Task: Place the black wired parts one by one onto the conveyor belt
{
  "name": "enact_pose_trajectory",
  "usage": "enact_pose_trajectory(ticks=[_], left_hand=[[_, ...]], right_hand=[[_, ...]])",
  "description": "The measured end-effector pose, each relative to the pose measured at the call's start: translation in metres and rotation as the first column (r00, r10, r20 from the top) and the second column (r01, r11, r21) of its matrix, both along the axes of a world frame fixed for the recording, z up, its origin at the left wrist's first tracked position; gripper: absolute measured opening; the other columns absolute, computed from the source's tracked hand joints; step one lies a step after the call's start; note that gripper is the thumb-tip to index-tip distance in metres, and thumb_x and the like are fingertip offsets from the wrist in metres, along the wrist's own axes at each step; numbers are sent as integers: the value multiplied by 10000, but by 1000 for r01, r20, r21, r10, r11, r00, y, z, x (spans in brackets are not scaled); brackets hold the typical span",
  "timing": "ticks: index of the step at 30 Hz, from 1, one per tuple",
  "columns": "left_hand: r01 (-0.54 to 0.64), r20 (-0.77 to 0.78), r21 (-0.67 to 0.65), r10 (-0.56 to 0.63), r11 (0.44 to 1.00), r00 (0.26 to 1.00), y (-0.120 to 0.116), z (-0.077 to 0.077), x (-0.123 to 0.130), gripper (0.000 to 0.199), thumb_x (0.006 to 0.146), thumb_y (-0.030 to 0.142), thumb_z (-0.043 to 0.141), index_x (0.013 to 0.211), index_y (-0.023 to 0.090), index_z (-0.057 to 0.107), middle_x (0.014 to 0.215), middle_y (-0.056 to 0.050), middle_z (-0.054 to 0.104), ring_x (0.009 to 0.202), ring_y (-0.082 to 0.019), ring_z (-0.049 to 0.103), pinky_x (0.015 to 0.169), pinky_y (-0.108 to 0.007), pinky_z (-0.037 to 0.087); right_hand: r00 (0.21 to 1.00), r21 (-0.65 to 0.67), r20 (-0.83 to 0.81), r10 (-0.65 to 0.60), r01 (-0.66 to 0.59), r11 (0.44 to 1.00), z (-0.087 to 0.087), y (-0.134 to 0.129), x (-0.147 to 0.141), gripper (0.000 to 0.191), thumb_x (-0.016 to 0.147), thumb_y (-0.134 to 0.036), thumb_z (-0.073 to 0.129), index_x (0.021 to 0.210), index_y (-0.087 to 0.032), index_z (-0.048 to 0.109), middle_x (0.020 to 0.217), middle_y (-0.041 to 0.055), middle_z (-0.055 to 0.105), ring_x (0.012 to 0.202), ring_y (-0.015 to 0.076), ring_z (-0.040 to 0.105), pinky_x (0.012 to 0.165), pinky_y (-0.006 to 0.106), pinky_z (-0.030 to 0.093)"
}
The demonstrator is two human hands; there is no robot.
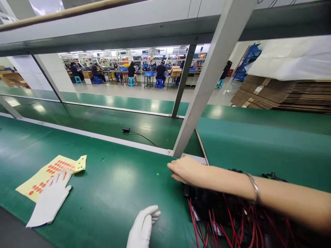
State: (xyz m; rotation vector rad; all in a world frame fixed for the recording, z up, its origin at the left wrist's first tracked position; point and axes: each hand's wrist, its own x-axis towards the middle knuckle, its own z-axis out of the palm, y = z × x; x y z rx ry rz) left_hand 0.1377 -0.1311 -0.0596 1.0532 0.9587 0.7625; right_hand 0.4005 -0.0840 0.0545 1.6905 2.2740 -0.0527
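Note:
My left hand (141, 229), in a white glove, rises from the bottom edge over the green tabletop. Its fingers are bent and pressed together, with nothing visible in them. My right hand (184, 168) is bare, on an arm with a metal bangle (254, 187) coming in from the right. Its fingers are curled together; what they hold, if anything, is hidden. Just below it lies a pile of black parts (207, 198) with red wires (230, 220), partly covered by the forearm. At left, a flat white glove (50, 199) overlaps a yellow sticker sheet (33, 182) with red ovals.
A white upright post (204, 82) stands beyond my right hand. Behind the pale rail, one black part with a wire (126, 130) lies on the green surface. A small green dot (157, 174) sits near my right hand. Flattened cardboard (279, 93) and several seated people are farther back.

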Motion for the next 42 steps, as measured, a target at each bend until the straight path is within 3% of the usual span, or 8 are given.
enact_pose_trajectory(ticks=[3,7,13,19,25,33,37,42], left_hand=[[83,15,32,-83,996,996,-6,12,17,574,783,709,650,1019,203,785,1003,-117,799,959,-277,718,964,-411,536],[130,72,46,-133,990,988,3,27,32,611,747,725,674,974,168,776,995,-149,790,958,-312,711,956,-472,520],[107,216,72,-120,992,969,18,51,44,629,914,609,552,1339,148,606,1382,-188,631,1240,-300,607,1128,-471,386],[282,359,191,-334,940,871,5,94,32,408,942,452,605,1206,152,690,1149,-114,717,1086,-257,639,977,-386,464],[270,281,126,-296,954,913,-4,113,17,471,786,521,761,1024,129,649,964,-77,686,924,-226,618,884,-358,457],[183,83,61,-188,981,979,-11,105,29,229,671,160,707,831,165,543,841,3,564,809,-167,508,787,-334,420],[178,119,15,-179,984,977,-13,111,24,284,688,285,766,820,173,541,807,7,570,783,-166,512,755,-320,414],[238,343,9,-227,971,912,-15,107,24,484,858,619,627,800,138,646,767,-27,629,716,-146,567,728,-290,443]], right_hand=[[998,-48,-25,-63,62,997,-29,-35,9,191,986,-301,637,1066,-130,667,967,36,710,800,160,699,724,337,600],[985,-34,-168,-45,39,999,-40,-31,13,193,988,-307,634,1061,-131,666,972,35,705,790,154,692,716,328,594],[860,179,-501,98,-8,984,5,-33,-1,92,991,-183,524,973,-173,614,878,30,695,746,145,656,702,278,545],[645,326,-724,244,8,945,29,-76,-33,116,1011,-185,442,993,-231,547,859,16,689,736,134,667,674,218,546],[608,616,-584,538,-99,782,19,-99,-46,459,939,-218,642,1355,-189,449,1118,119,661,1007,211,661,862,306,572],[686,661,-457,566,-163,732,18,-102,-54,340,929,-59,515,1252,-164,512,1039,119,700,938,224,675,817,325,589],[629,539,-617,472,-99,837,22,-102,-55,476,846,-52,600,1264,-239,472,1048,92,666,918,227,656,783,312,569],[489,146,-866,101,54,988,30,-92,-62,378,757,-126,737,1016,-270,503,951,7,586,837,188,571,747,281,502]])
